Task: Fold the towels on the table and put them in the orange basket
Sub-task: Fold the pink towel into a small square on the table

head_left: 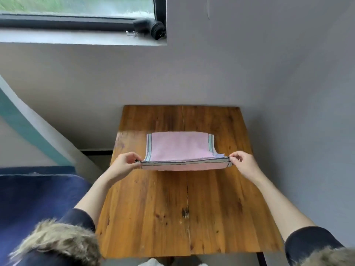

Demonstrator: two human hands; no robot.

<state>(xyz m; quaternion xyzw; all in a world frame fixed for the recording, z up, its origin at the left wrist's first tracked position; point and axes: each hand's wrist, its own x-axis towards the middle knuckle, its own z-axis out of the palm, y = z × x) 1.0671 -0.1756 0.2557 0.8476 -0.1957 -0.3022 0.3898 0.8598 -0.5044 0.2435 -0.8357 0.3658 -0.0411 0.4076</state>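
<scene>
While my left hand pinches the near-left corner of the pink towel, fingers curled onto the striped hem, my right hand pinches the near-right corner the same way. Both sets of fingers are clamped on cloth, thumb against forefinger.

Between the two grips the near hem runs taut and straight, lifted just off the counter. Beyond my fingers the rest of the towel slopes away and down, with its far edge lying on the wood. Grey-green stripes run along both side edges and along the hem I hold. A small pale flap sticks out just inside my right fingers; cannot tell whether it is a label or a turned corner.

Counter is brown planks with a seam down the middle, towel sits on its far half, roughly centred between my hands.

Further out: grey wall behind the counter, window up and left of my left fingers, dark object on its sill. Blue cushion left of my left forearm. Fur-trimmed dark sleeves nearest me.
</scene>
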